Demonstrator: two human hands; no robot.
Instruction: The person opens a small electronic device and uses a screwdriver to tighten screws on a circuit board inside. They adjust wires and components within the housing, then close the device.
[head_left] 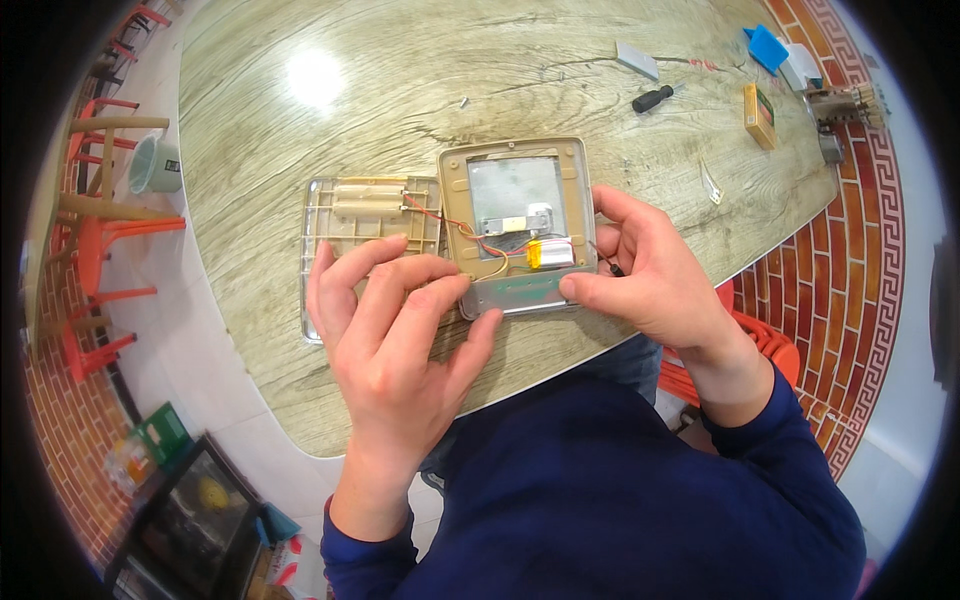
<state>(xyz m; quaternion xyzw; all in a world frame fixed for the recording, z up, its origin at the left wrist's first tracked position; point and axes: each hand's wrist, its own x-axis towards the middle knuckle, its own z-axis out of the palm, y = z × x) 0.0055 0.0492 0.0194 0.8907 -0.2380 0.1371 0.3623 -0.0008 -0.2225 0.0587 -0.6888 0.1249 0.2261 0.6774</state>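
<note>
An opened tan device housing is tilted up off the table near its front edge. Inside it lie a small silver-and-yellow battery pouch, thin red and yellow wires and a grey strip along the bottom. My right hand grips the housing's right side, thumb on the strip's end and fingers at the edge. My left hand holds its lower left corner between index finger and thumb, the other fingers bent over the ribbed back half. Red wires join this half to the housing.
On the table lie a black screwdriver, a pale grey block and a yellow box. A blue tray sits at the far right. Red stools and a pale bin stand left of the table.
</note>
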